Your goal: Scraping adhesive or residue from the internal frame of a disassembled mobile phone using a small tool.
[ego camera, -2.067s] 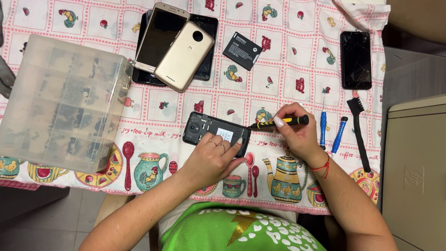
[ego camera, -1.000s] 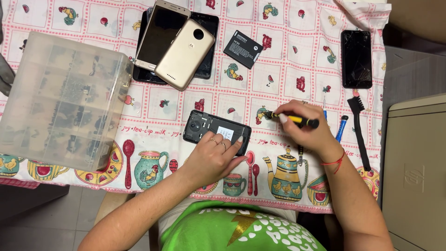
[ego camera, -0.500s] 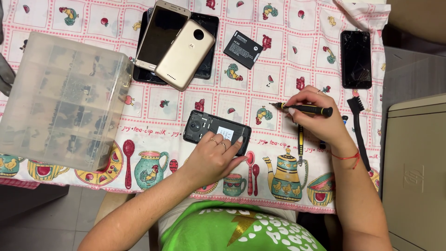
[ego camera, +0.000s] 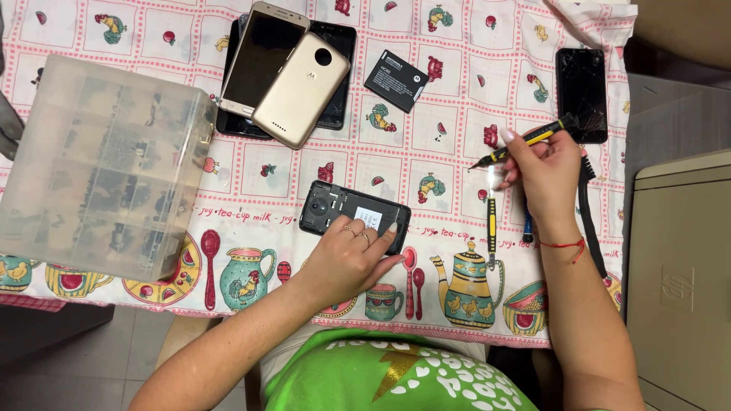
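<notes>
- two hands at work: left hand (ego camera: 346, 255) rests flat, fingers spread, on opened black phone (ego camera: 354, 215), gripping nothing.
- right hand (ego camera: 542, 171) pinches yellow-black screwdriver (ego camera: 525, 140); phone likely light, stiff, fragile—steady by edges.

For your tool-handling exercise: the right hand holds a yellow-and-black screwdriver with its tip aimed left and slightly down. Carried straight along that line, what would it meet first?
Probably the opened black phone under the left hand. The right hand aims the screwdriver towards it over bare tablecloth; height is unclear.
</notes>
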